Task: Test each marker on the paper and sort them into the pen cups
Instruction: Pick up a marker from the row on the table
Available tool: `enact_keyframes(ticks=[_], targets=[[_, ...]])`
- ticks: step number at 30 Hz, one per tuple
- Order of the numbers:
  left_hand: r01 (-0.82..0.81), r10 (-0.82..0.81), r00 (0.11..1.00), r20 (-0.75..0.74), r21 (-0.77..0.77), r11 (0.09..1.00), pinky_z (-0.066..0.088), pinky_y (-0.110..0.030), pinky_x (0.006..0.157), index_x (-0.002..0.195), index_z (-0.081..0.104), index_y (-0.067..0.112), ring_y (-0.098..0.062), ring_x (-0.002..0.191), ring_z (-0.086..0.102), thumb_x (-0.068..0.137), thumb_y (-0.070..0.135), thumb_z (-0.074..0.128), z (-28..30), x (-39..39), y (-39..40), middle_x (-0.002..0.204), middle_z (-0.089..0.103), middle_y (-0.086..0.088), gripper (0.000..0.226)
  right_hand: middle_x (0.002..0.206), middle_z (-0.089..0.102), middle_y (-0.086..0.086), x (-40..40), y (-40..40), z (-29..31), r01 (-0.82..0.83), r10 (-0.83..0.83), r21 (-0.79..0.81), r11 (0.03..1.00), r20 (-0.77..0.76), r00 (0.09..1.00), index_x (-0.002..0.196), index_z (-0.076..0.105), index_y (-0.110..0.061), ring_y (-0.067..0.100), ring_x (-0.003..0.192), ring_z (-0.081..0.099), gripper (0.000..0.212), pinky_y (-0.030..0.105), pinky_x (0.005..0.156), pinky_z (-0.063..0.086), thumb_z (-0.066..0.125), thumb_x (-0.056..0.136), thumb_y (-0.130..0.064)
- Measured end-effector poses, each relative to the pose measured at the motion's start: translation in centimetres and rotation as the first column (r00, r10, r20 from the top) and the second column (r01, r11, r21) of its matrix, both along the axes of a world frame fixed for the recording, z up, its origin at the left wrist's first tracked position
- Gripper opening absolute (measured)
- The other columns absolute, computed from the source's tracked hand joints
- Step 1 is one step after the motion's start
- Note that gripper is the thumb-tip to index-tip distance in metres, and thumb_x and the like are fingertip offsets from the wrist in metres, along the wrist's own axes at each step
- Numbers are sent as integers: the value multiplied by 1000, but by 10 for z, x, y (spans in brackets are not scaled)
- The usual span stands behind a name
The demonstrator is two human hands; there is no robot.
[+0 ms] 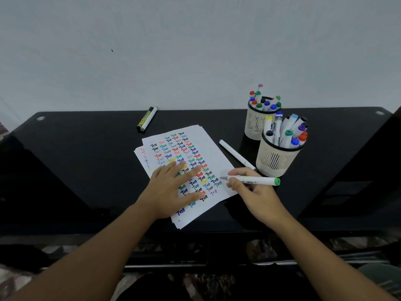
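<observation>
Markers fill both pen cups (278, 157); the paper (213, 153) is nearly covered. Right hand (252, 190) pinches a green-capped marker (253, 180); left hand (173, 187) lies spread. Three markers (236, 156) remain on the tabletop (86, 153).

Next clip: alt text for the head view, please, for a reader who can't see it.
A right hand holds an uncapped green-ended marker, tip at a paper covered in coloured "Test" words, while the left hand presses the sheet flat. Two full pen cups stand to the right on a black table.

Print on held marker (253, 180) too blurred
</observation>
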State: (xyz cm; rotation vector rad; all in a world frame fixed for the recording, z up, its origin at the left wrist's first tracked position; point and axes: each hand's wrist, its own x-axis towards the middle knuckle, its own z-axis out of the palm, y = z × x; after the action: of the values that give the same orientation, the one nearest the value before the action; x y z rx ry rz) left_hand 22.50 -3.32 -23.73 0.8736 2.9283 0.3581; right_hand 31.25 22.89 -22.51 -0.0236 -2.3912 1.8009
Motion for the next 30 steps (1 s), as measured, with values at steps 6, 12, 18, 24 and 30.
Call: enact_keyframes(ticks=[6,12,18,24,30], targets=[[-14,14,1000,1,-1,1000,3,-43,125,154,9,61,-16,156,1,81,94,21,0,0,0,169,10,10,81,90,72,-12,3,-3,-5,12,-15,104,994,31,999,97,71,-32,7,90,67,5,21,79,53,68,99,-36],[-19,19,1000,7,-5,1000,2,-43,126,153,8,61,-15,156,0,83,93,22,0,1,2,169,9,11,79,93,69,-20,-5,-4,-8,14,-31,179,984,88,996,100,66,-36,4,93,65,8,34,86,55,60,103,-42],[-29,29,999,19,-14,999,2,-44,126,154,8,60,-14,156,-1,79,96,18,0,2,1,169,7,12,84,89,66,-28,-6,-4,-7,4,-29,212,977,118,993,97,65,-37,0,91,62,10,28,83,51,59,104,-41],[-25,26,1000,15,-17,1000,3,-44,126,154,8,59,-15,156,-1,82,94,21,0,1,3,169,8,12,82,92,69,-20,-4,-5,-4,1,-33,229,973,138,990,100,66,-36,2,93,64,9,33,88,55,59,104,-41],[-23,23,1000,14,-20,1000,2,-45,126,155,9,58,-15,156,0,83,93,22,0,0,3,170,7,11,81,96,69,-14,-4,-6,-5,14,-44,262,965,112,993,102,65,-34,7,94,65,9,39,88,56,59,104,-41]])
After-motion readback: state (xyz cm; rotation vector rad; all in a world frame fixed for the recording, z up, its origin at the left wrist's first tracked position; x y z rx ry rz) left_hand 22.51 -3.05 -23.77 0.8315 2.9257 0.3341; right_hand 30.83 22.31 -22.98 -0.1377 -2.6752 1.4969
